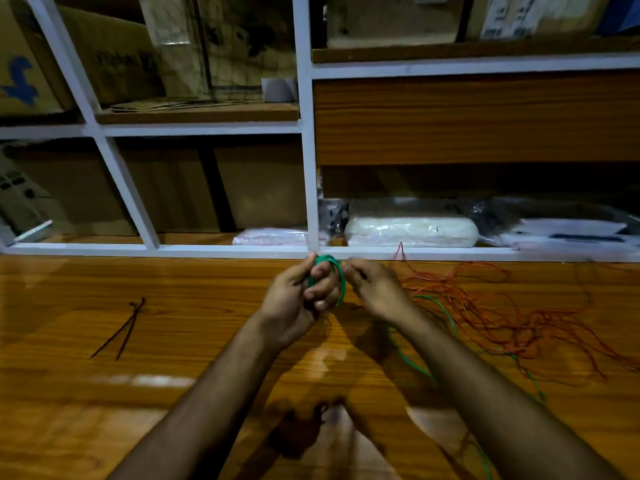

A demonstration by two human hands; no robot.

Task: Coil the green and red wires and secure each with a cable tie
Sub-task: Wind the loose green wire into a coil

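- Behind the glossy wooden desk (207, 341) stands a white-framed shelf unit (308, 168) whose compartments hold cardboard boxes (114, 53) and plastic-wrapped packages (412, 230).
- Both bare forearms reach in from the bottom edge and meet near the desk's far edge, just in front of the shelf frame.
- The left hand (298, 299) is curled around a small coil of the green wire (341, 278); the loops pass around its fingers and stand out on the side facing the other hand.
- The right hand (377, 289) is just beside the coil, its fingers closed in a pinch near the top of the loops. The motion blur makes it hard to tell exactly which strand it grips, though it appears to be the green wire.
- The loose tail of the green wire runs from under the right hand, curves across the desk beneath the right forearm, and trails toward the near right edge.
- The red wire (502, 317) lies uncoiled in a loose tangle on the desk to the right of the right hand, apart from both hands; one end pokes up near the shelf frame.
- Two dark cable ties (121, 329) lie side by side on the desk, well apart to the left of the left hand, touched by nothing.
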